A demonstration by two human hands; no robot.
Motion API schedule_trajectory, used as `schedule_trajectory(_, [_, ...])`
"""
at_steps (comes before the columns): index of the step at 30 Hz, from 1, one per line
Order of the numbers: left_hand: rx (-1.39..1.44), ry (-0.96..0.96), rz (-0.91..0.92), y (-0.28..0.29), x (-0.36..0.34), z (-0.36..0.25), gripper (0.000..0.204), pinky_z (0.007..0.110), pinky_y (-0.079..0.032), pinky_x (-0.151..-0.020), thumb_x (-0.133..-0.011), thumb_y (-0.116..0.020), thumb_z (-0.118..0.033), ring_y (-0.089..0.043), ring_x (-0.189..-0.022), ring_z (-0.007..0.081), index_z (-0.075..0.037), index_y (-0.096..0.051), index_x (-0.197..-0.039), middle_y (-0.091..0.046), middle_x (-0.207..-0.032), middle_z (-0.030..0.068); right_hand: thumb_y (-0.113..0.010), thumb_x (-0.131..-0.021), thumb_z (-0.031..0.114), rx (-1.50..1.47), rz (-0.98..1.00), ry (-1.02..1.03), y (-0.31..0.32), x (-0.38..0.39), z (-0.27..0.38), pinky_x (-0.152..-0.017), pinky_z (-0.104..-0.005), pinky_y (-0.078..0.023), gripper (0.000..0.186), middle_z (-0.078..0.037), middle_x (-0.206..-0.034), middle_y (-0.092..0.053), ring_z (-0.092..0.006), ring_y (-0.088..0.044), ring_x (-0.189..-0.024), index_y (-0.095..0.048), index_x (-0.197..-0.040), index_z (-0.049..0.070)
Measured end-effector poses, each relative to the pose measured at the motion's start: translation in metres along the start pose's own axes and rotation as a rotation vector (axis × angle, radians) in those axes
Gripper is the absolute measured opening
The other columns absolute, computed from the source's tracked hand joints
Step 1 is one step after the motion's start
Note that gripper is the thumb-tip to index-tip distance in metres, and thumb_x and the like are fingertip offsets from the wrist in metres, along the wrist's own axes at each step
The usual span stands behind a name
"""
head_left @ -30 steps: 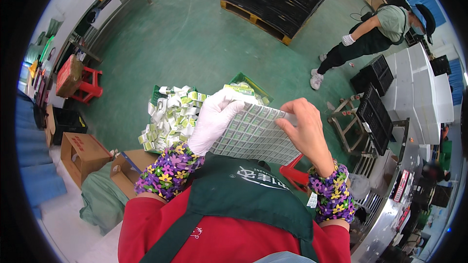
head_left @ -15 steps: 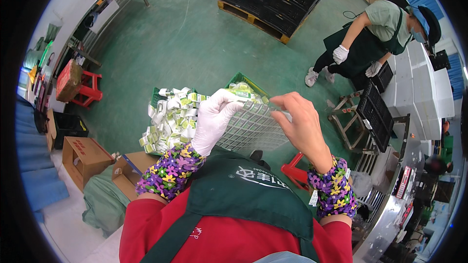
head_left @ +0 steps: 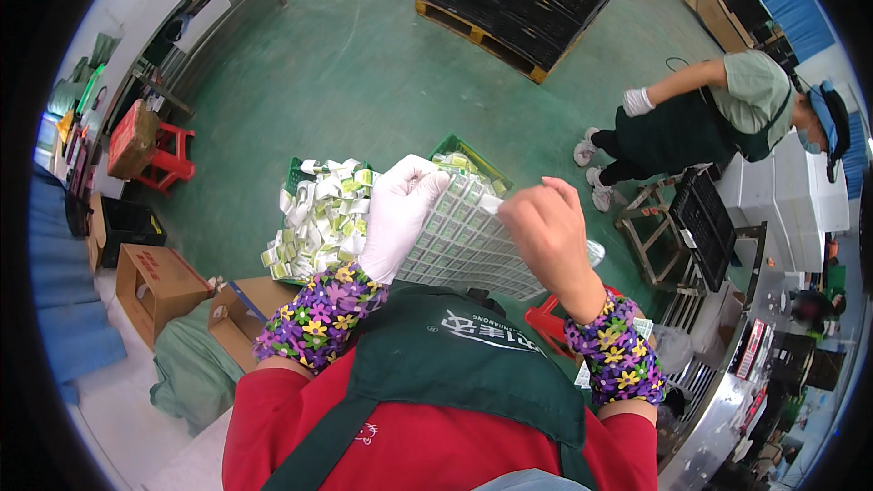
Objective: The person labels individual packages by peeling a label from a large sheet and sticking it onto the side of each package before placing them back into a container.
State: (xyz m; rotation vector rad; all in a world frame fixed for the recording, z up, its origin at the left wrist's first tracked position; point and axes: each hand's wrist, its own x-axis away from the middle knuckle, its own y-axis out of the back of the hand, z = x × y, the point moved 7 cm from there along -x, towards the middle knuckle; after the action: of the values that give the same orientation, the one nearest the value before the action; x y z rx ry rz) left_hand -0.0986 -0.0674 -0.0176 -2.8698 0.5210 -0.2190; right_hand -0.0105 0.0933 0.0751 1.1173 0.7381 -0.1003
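A sheet of small green-and-grey labels (head_left: 473,241), printed in rows, hangs in front of my apron. My left hand (head_left: 400,214), in a white glove, is closed on the sheet's upper left edge. My bare right hand (head_left: 548,235) is closed at the upper right edge, its fingertips partly hidden, with a small white patch of the sheet next to them. Beyond my left hand a heap of white-and-green folded label pieces (head_left: 327,218) fills a green crate (head_left: 293,177). A second green crate (head_left: 486,166) with similar pieces stands behind the sheet.
At the right a co-worker (head_left: 718,109) in a dark apron stands by white boxes (head_left: 773,205) and a black crate (head_left: 702,227) on a stand. Black crates (head_left: 518,0) are stacked on a pallet ahead. Red stools (head_left: 168,159), cardboard boxes (head_left: 159,286) and a metal table (head_left: 700,427) surround me.
The sheet has turned, showing more of its printed face. My right hand's fingers have closed in at its edge. The co-worker has shifted right, one arm now bent back.
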Motion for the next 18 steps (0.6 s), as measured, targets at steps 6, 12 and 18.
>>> schedule_trajectory(6, [-0.068, -0.212, 0.081, -0.012, 0.004, -0.012, 0.011, 0.027, -0.054, -0.081, -0.089, -0.069, -0.006, -0.067, -0.09, 0.0117, 0.0, -0.07, -0.099, -0.073, -0.097, 0.0068, -0.062, -0.096, 0.011, -1.046, -0.214, -0.92, -0.007, 0.008, -0.05, -0.064, -0.0197, -0.042, 0.008, 0.004, -0.081, -0.059, -0.0023, -0.052, -0.073, -0.06, -0.089, 0.006])
schedule_trajectory(12, [-0.366, -0.543, 0.33, -0.045, 0.019, -0.036, 0.014, 0.033, -0.054, -0.076, -0.081, -0.077, -0.01, -0.07, -0.086, 0.0216, -0.003, -0.072, -0.092, -0.073, -0.092, 0.0081, -0.065, -0.095, 0.016, -1.345, 0.128, -0.947, -0.037, -0.046, -0.037, -0.067, -0.0209, -0.045, 0.011, 0.003, -0.085, -0.062, -0.0033, -0.054, -0.074, -0.063, -0.095, 0.004])
schedule_trajectory(18, [-0.627, -0.42, 0.24, -0.042, 0.013, -0.024, 0.012, 0.035, -0.049, -0.066, -0.081, -0.077, -0.015, -0.065, -0.074, 0.0229, -0.006, -0.07, -0.085, -0.069, -0.081, 0.0092, -0.065, -0.095, 0.015, -1.298, -0.22, -0.834, -0.007, -0.088, -0.084, -0.06, -0.0187, -0.04, 0.013, 0.004, -0.081, -0.061, -0.0012, -0.05, -0.07, -0.063, -0.091, 0.003])
